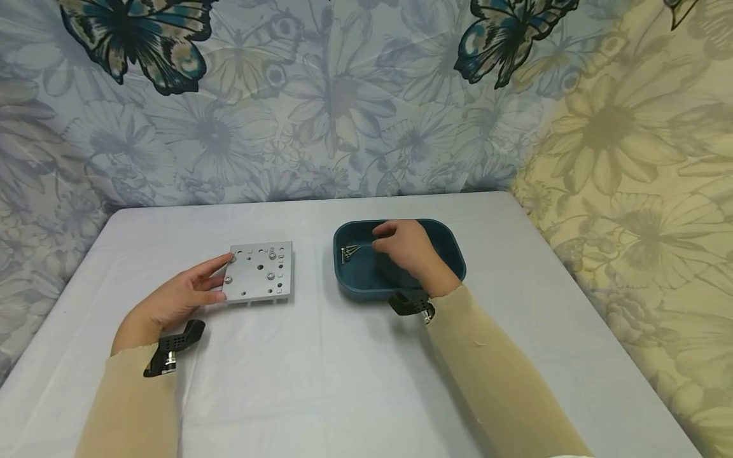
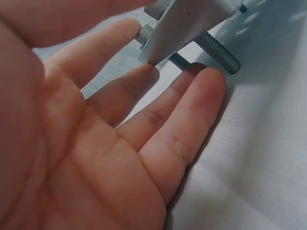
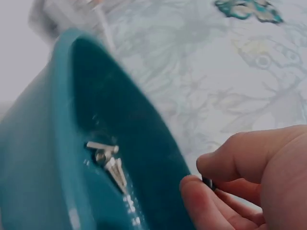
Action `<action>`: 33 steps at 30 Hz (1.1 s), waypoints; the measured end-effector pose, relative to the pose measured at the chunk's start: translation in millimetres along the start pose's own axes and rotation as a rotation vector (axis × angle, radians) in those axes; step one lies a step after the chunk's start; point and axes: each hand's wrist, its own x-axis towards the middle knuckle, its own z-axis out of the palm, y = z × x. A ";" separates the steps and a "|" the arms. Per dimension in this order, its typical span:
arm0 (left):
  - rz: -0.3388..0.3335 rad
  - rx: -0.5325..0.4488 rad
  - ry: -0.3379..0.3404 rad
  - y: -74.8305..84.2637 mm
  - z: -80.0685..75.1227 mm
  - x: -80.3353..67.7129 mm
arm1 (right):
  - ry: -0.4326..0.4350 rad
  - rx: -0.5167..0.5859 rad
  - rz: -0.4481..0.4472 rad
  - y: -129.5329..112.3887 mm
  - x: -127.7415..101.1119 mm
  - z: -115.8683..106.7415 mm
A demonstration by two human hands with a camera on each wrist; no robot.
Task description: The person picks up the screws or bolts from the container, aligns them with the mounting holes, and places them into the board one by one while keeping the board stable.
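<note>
A silver metal plate [image 1: 252,273] with drilled holes and several bolts in it stands raised on the table, bolt ends poking out beneath. At its left edge is my left hand [image 1: 177,296], index fingertip by a corner bolt head [image 2: 144,33] and thumb by the near corner. In the left wrist view the other fingers reach loosely along the edge and under it, near a threaded bolt shank [image 2: 218,51]. My right hand [image 1: 409,251] is over the blue tray [image 1: 366,294]; thumb and fingers pinch a small dark piece [image 3: 208,182], mostly hidden by the fingertips.
Several loose silver screws [image 1: 348,253] lie at the left side inside the tray. A white cloth covers the table [image 1: 298,375], and flowered fabric [image 1: 338,114] hangs behind it. Each wrist wears a black camera mount [image 1: 174,346].
</note>
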 end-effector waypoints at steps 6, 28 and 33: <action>-0.008 0.018 0.002 0.3 -1.1 -2.1 | -0.015 0.337 0.060 -0.9 1.2 1.8; -0.002 0.024 -0.013 -1.7 -2.2 1.9 | -0.175 0.896 0.078 -46.2 1.9 58.8; -0.001 0.024 -0.008 -3.2 -3.4 0.7 | -0.224 0.862 0.061 -72.8 -6.4 85.6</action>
